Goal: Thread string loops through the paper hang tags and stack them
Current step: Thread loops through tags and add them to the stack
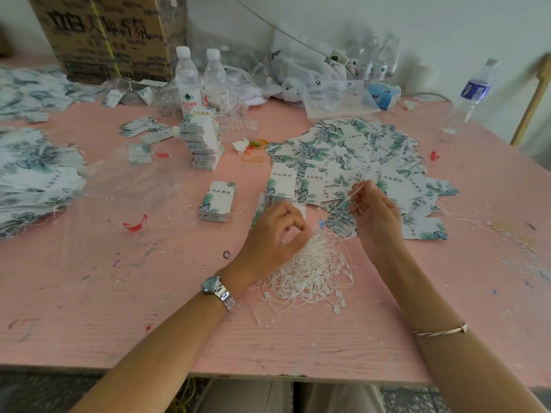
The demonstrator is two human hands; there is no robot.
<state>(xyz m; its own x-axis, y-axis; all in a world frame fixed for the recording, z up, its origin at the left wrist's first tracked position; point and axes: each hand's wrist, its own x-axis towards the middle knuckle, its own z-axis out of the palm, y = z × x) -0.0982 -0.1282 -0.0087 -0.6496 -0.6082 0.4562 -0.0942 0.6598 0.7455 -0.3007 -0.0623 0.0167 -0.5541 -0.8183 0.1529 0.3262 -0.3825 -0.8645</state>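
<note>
String loops [310, 275] lie in a white tangle near the bench's front edge, between both wrists. Left hand [275, 231] is curled, fingertips pinching into the top of that tangle, apparently teasing one loop free. Right hand [377, 213] is raised just beyond, pinching a single string [353, 193] taut. Behind it, loose hang tags [351, 162] sprawl in a wide heap toward the right edge. A small neat stack [217, 202] sits mid-bench, a taller pile [204, 144] farther back. Strung tags [32, 180] crowd the left edge. My read: well under way, plenty left to thread.
</note>
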